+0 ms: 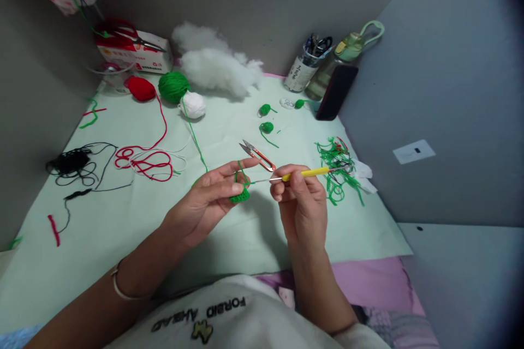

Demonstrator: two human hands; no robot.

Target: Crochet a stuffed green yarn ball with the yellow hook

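Between the thumb and fingers of my left hand [213, 192] is a small green crochet piece [240, 195]. Green yarn [195, 144] loops over the raised index finger and runs back to a green yarn ball [173, 86]. My right hand [303, 196] grips a crochet hook [309, 173] by its yellow handle, and the metal tip reaches the yarn at the green piece. Orange-handled thread snips [258, 156] lie just beyond my hands. Farther back sit small green crocheted pieces [267, 127] with loose tails.
At the back are white stuffing [221, 62], a white yarn ball [192, 105] and a red yarn ball [141, 88]. Black yarn [71, 162] lies left, green scraps [338, 174] right. A pen cup [302, 71], bottle [350, 48] and phone [338, 92] stand back right; red scissors [123, 31] rest on a box [153, 57].
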